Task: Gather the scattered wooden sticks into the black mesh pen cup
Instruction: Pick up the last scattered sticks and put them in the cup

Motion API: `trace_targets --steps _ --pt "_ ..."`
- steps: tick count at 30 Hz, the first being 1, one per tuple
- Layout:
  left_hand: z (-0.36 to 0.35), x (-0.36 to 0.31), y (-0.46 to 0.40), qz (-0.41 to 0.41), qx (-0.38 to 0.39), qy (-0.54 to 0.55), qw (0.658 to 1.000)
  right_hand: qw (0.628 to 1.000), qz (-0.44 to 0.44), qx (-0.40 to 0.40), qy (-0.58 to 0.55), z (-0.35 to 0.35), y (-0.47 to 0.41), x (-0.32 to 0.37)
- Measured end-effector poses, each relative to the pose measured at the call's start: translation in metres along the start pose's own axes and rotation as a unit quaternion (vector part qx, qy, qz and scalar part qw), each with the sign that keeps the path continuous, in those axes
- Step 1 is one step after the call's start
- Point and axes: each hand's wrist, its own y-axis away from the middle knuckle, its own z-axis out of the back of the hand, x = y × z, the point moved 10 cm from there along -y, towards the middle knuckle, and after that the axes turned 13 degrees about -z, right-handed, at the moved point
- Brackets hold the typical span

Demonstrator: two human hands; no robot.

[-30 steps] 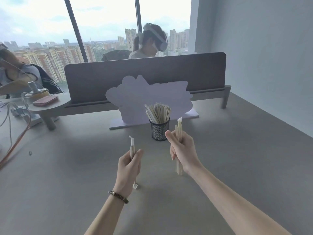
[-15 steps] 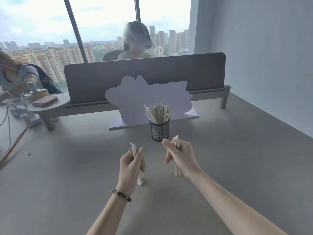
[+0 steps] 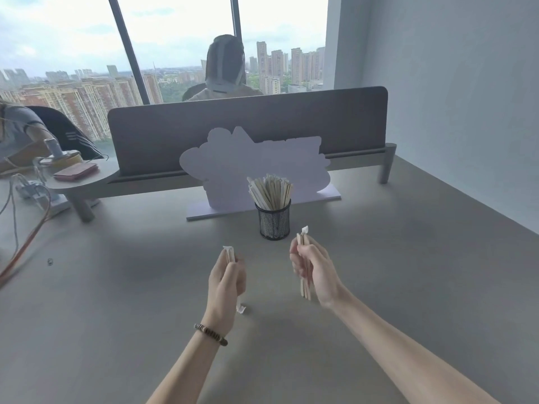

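Observation:
The black mesh pen cup (image 3: 274, 222) stands upright on the grey table, packed with wooden sticks (image 3: 270, 191) fanning out of its top. My left hand (image 3: 227, 282) grips one paper-wrapped stick (image 3: 230, 254) upright, its lower end showing below the hand near the table. My right hand (image 3: 314, 272) grips a small bundle of sticks (image 3: 305, 288) upright, their tops just in front of and right of the cup. Both hands are a short way in front of the cup.
A white cloud-shaped board (image 3: 253, 164) on a flat base stands right behind the cup, before a grey desk divider (image 3: 248, 126). Cables (image 3: 26, 228) and a small shelf with a red case (image 3: 76, 172) lie at far left. A small ring (image 3: 50, 261) rests on the table.
Both hands have dropped lower and a little nearer to me, the stick tops sinking from cup-rim height to the cup's base. The person behind the divider turned away.

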Motion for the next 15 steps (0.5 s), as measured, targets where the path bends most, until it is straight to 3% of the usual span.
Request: trace_targets --steps 3,5,9,13,15 --pt "0.006 0.006 0.000 0.010 0.016 0.004 1.000 0.999 -0.014 -0.007 0.028 0.010 -0.002 -0.003" --pt "0.012 0.009 0.000 0.012 0.026 -0.038 0.999 0.992 0.003 -0.022 0.125 0.018 -0.001 0.001" --pt "0.016 0.005 0.000 0.004 0.059 -0.139 0.988 0.926 0.045 -0.031 0.373 0.023 0.002 0.005" --pt "0.024 0.003 -0.005 -0.023 0.154 -0.294 0.943 0.912 0.057 -0.015 0.406 0.023 0.001 0.011" --pt "0.028 0.006 -0.008 -0.007 0.187 -0.318 0.929 0.912 0.048 -0.007 0.407 0.024 0.001 0.015"
